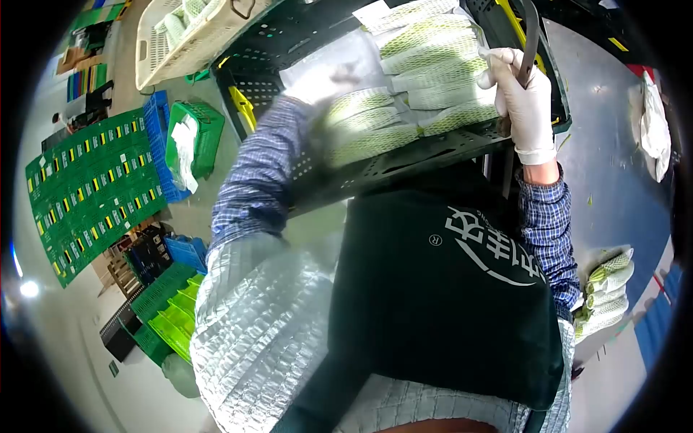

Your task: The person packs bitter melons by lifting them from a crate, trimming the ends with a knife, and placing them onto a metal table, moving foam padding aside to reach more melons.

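Observation:
A black crate (411, 155) in front of my body holds rows of pale green vegetables (433, 65) in white foam netting; their kind is hard to tell. My left hand (317, 83), white-gloved and smeared by motion, is over the left part of the crate, beside a white liner sheet (346, 58) and more netted vegetables (372, 126). Its fingers are too blurred to read. At the crate's right end, my right hand (525, 101), also gloved, has its fingers wrapped round a dark curved bar (530, 40). Part of that bar is hidden by the hand.
A cream basket (148, 65) with netted vegetables stands beyond the crate at left. Further left are a green basket (209, 141) and green stacked crates (94, 187). More netted vegetables (606, 296) lie at right on a grey surface (595, 144), with a white bag (653, 126) farther up.

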Demonstrator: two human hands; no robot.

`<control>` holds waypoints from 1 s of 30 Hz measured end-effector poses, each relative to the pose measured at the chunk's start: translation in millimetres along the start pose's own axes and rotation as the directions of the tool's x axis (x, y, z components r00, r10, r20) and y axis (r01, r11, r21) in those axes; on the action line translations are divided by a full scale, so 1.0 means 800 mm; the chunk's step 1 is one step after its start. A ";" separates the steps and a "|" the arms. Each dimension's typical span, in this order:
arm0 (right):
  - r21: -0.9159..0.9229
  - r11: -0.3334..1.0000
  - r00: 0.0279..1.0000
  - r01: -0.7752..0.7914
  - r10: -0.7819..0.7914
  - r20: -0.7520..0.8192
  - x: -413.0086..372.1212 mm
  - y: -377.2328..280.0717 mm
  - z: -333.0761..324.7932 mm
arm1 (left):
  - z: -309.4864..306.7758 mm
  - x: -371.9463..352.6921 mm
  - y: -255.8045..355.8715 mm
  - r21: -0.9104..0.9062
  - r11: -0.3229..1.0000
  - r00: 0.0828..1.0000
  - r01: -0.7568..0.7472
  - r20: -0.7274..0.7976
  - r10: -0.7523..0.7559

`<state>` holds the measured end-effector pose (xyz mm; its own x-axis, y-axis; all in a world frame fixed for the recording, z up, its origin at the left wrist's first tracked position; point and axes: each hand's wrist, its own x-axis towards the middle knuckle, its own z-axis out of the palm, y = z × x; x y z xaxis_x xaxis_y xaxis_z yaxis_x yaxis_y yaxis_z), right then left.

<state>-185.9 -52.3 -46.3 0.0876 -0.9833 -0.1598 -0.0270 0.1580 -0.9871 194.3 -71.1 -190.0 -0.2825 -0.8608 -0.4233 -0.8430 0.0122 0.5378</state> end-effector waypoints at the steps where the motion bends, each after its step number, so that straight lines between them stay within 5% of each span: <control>1: -0.012 1.000 1.000 -0.011 0.011 0.004 -0.001 0.000 -0.001 | 0.028 -0.001 0.009 0.138 0.988 0.997 0.069 0.028 -0.073; 3: -0.038 0.998 0.999 -0.043 0.043 -0.004 -0.004 0.002 -0.002 | 0.061 -0.007 0.038 0.424 0.888 0.956 0.177 0.139 -0.257; 6: -0.063 0.992 0.994 -0.109 0.108 -0.023 -0.008 0.004 -0.002 | 0.138 0.001 -0.048 0.201 0.944 0.960 0.263 0.043 -0.276; 13: -0.101 0.991 0.995 -0.086 0.090 0.035 -0.006 -0.001 0.005 | 0.095 -0.009 -0.041 0.299 0.932 0.969 0.203 0.074 -0.235; 16: -0.063 0.993 0.994 -0.097 0.100 0.047 -0.007 -0.008 0.005 | 0.051 -0.015 0.004 -0.045 0.998 0.986 0.035 -0.158 -0.042; 20: -0.037 0.997 0.990 -0.074 0.078 0.120 0.008 -0.006 0.025 | -0.028 -0.039 0.085 -0.298 0.926 0.866 -0.232 -0.496 0.057; 22: -0.023 0.999 0.986 -0.047 0.050 0.162 0.008 -0.018 0.044 | -0.051 -0.057 0.135 -0.659 0.692 0.901 -0.295 -0.433 -0.028; 24: 0.012 0.998 0.977 0.068 -0.069 0.201 0.008 -0.016 0.058 | -0.052 -0.068 0.158 -0.577 0.735 0.879 -0.357 -0.474 0.055; 25: 0.032 0.988 0.967 0.148 -0.152 0.206 0.008 -0.017 0.062 | -0.049 -0.065 0.139 -0.129 0.946 0.860 -0.299 -0.466 0.209; 27: -0.368 0.837 0.914 0.405 -0.352 0.204 0.002 -0.040 0.060 | -0.032 -0.063 0.138 0.133 0.965 0.861 -0.227 -0.436 0.262; 29: -0.468 0.647 0.779 0.603 -0.602 0.172 -0.004 -0.049 0.063 | -0.031 -0.063 0.171 0.026 0.939 0.733 -0.342 -0.618 0.284; 30: -0.538 0.523 0.698 0.662 -0.691 0.188 -0.003 -0.053 0.063 | -0.029 -0.069 0.181 -0.492 0.789 0.860 -0.368 -0.503 0.088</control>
<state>-135.1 -51.9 -4.5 0.2672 -0.7786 0.5677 -0.4914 -0.6169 -0.6148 98.8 -33.7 -72.0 -0.0868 -0.9950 0.0499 -0.3356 0.0763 0.9389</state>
